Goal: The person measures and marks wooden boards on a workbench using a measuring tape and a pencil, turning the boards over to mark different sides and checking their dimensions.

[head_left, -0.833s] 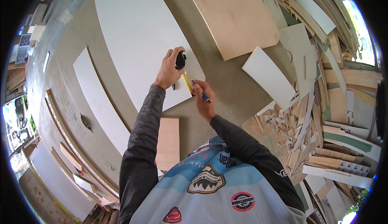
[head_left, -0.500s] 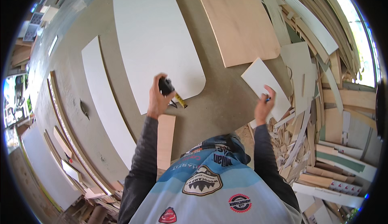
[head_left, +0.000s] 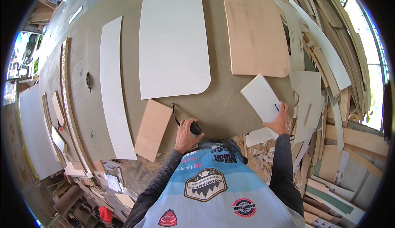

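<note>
My left hand (head_left: 187, 135) is wrapped around a black tape measure (head_left: 196, 128) close to my shirt, at the near edge of the work surface. A dark strap (head_left: 175, 115) trails from the tape measure; no yellow blade shows now. My right hand (head_left: 281, 121) has a slim dark pen (head_left: 276, 108) between its fingers. Its thumb and fingers also rest at the near right end of a small white board (head_left: 260, 96). Left of the tape measure lies a pale wooden piece (head_left: 153, 129), set at an angle.
A large white panel (head_left: 175, 43) with a rounded corner lies ahead. To its right is a wood-faced panel (head_left: 257, 34), to its left a long white strip (head_left: 111, 84). Wood offcuts (head_left: 329, 47) crowd the right side. A dark leaf-like thing (head_left: 88, 82) lies at left.
My left hand has brought the tape measure down toward my body, off the large white panel, and the yellow blade has gone from sight. My right hand has come to the small board's end. The view has shifted.
</note>
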{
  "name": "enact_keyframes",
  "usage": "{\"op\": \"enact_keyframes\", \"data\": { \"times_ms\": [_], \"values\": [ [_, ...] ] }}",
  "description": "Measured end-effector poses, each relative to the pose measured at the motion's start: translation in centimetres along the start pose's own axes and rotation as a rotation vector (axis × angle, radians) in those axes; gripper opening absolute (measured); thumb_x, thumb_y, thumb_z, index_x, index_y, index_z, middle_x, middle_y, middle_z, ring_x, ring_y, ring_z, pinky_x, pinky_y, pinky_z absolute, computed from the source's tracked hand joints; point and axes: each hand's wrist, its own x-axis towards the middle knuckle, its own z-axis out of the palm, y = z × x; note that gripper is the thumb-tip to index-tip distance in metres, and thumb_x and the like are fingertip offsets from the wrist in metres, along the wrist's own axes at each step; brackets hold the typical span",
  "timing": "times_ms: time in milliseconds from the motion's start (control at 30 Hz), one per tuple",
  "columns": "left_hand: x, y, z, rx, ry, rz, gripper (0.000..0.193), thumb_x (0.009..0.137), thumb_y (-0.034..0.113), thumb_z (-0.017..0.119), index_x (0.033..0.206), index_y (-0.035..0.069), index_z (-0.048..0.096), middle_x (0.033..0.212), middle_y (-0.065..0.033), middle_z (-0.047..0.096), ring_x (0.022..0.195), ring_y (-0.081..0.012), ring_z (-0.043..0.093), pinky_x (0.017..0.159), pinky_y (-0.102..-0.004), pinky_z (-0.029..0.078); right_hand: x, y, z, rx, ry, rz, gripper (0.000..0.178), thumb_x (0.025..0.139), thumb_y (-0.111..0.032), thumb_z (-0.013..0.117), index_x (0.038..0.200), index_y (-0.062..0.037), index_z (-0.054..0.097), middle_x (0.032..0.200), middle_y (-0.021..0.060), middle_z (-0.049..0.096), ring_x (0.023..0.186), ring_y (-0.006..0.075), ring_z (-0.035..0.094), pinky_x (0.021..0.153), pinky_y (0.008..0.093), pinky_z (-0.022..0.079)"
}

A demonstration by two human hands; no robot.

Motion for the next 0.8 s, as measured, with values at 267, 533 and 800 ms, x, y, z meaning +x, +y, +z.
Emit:
{"op": "enact_keyframes", "data": {
  "times_ms": [267,533,800],
  "values": [
    [-1.7,1.1,-1.2,0.204,0.085,-0.114,0.072,0.073,0.046,0.082,0.131,0.012,0.055,0.142,-0.0188,0.043,0.136,-0.0394,0.034,0.112,-0.0537,0.024,1.1,-10.4,-4.0,0.123,-0.134,-0.451,0.117,0.049,-0.027,0.088,0.149,-0.0040,0.031,0.143,0.0195,0.043,0.118,0.0416,0.059,0.092,0.0466,0.055],
    [5.1,3.1,-7.7,0.269,0.164,-0.044,0.119,0.061,0.048,0.089,0.156,0.010,0.029,0.162,-0.0214,0.024,0.151,-0.0415,0.018,0.119,-0.0569,0.013,7.7,-21.3,0.2,-0.011,-0.223,-0.842,0.119,0.048,-0.020,0.088,0.151,0.0017,0.032,0.142,0.0189,0.043,0.101,0.0360,0.065,0.083,0.0437,0.058],
    [14.0,0.4,-7.3,0.539,-0.244,0.035,0.141,0.044,0.033,0.095,0.161,0.011,0.019,0.161,-0.0208,0.022,0.154,-0.0382,0.015,0.126,-0.0540,0.012,8.5,-23.3,0.8,0.024,-0.332,-0.821,0.126,0.050,-0.024,0.088,0.157,-0.0019,0.025,0.148,0.0178,0.040,0.111,0.0371,0.063,0.088,0.0434,0.056]
  ]
}}
